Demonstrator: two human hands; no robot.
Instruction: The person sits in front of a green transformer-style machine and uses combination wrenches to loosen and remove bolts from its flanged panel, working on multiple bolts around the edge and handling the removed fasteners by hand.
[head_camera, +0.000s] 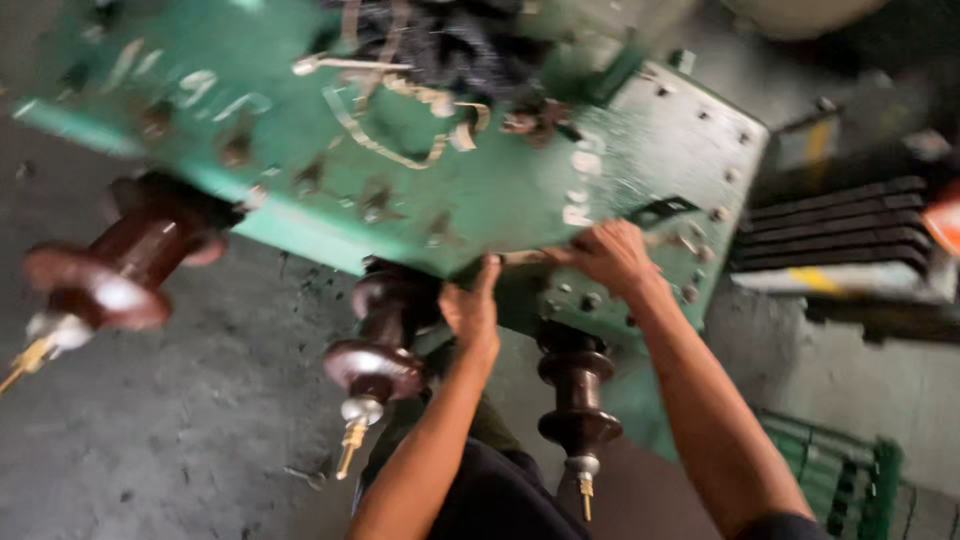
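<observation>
A large green metal cover (420, 190) of a transformer lies tilted before me, with bolts along its edge. Three dark brown ribbed insulator bushings stick out of its near side: one at the left (120, 270), one in the middle (380, 350), one at the right (578, 400), each ending in a brass stud. My left hand (470, 305) grips the cover's near edge beside the middle bushing. My right hand (612, 255) rests fingers down on the cover's top near the edge, by a thin flat strip. The picture is blurred by motion.
Loose paper strips and dark windings (440, 60) sit at the cover's top. A black ribbed radiator part (840, 225) lies at the right. Green fins (840, 470) show at the lower right. Grey concrete floor (170, 430) stretches to the left.
</observation>
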